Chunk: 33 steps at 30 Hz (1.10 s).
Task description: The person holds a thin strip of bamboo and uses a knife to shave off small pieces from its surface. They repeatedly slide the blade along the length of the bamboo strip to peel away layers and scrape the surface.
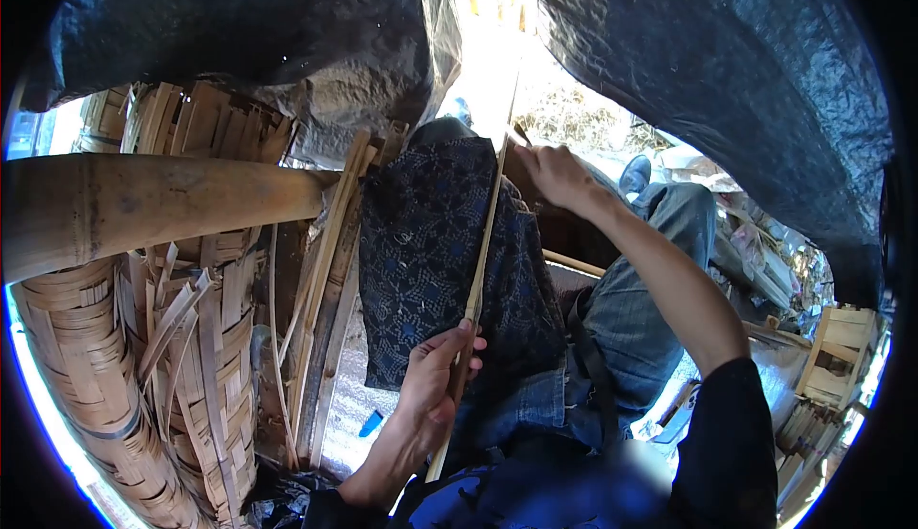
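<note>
A single view, taken from the person's head, looks forward and steeply down onto their own lap and legs at close range. A wide fisheye lens bends the scene into a circle with black corners. The left hand [435,386] sits near the bottom centre, the right hand [557,175] farther off, above centre

Pretty cramped spot under a dark tarp [727,61] that sags overhead, with a gap in it [492,42] letting hard sunlight pour in. On the left there's a thick bamboo pole [153,209] lying crosswise over woven baskets [86,376] and a bunch of split bamboo slats [320,271] leaning upright. Off to the right edge sits a small wooden crate [840,352] among stacked scraps, and the ground [349,395] down low looks pale and dusty.
</note>
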Each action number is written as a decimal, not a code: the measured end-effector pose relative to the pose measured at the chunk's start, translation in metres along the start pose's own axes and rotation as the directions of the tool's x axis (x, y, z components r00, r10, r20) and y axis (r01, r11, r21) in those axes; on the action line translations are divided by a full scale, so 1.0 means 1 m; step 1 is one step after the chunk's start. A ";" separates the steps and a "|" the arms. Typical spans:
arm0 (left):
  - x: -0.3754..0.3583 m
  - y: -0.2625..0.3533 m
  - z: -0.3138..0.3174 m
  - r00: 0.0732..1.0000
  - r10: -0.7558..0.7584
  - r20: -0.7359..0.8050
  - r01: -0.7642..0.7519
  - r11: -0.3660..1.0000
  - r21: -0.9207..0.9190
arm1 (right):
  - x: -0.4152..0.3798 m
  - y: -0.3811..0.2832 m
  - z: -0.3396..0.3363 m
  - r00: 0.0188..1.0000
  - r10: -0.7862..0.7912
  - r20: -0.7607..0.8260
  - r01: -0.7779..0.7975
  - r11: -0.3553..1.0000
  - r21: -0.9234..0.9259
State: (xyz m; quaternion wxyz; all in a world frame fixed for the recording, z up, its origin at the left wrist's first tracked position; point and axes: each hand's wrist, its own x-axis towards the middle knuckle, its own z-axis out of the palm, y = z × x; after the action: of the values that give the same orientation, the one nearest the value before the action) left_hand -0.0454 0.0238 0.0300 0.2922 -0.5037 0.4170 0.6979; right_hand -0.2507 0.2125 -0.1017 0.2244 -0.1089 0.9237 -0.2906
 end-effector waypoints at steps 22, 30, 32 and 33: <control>-0.003 -0.011 -0.005 0.957 0.268 0.114 -0.291 0.875 0.386 | -0.128 -0.085 -0.005 0.946 -0.301 0.118 0.287 0.950 0.120; 0.004 -0.022 -0.006 0.883 0.448 0.138 -0.437 0.678 0.591 | -0.126 -0.083 0.002 0.949 -0.278 0.151 0.272 0.960 0.062; 0.004 -0.022 -0.005 0.883 0.448 0.140 -0.436 0.672 0.599 | -0.123 -0.084 0.003 0.960 -0.257 0.112 0.255 0.966 0.036; 0.004 -0.022 -0.006 0.878 0.455 0.148 -0.446 0.665 0.599 | -0.121 -0.083 0.004 0.961 -0.253 0.112 0.251 0.967 0.038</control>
State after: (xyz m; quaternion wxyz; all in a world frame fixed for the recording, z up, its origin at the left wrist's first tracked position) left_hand -0.0256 0.0297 0.0191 0.2558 -0.2662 0.7348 0.5690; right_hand -0.1371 0.1833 -0.0139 0.2399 -0.2397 0.8844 -0.3206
